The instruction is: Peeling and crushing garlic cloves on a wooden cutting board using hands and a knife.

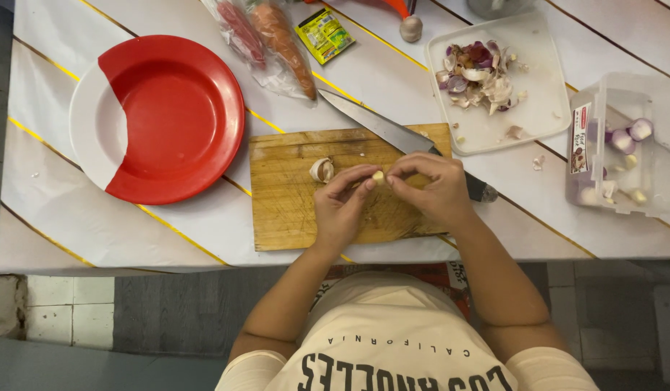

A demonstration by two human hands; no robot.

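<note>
My left hand (342,206) and right hand (436,188) pinch one garlic clove (378,176) over the cutting board (291,210). Knife (393,134) lies behind; garlic piece (322,170) beside; red plate (161,119) well left.

My head view is evenly and softly lit from above; shadows under the red plate (157,119) and knife (393,134) are faint, the clear bag (266,43) shows slight glare, focus is sharp, and the floor below sits dimmer
</note>
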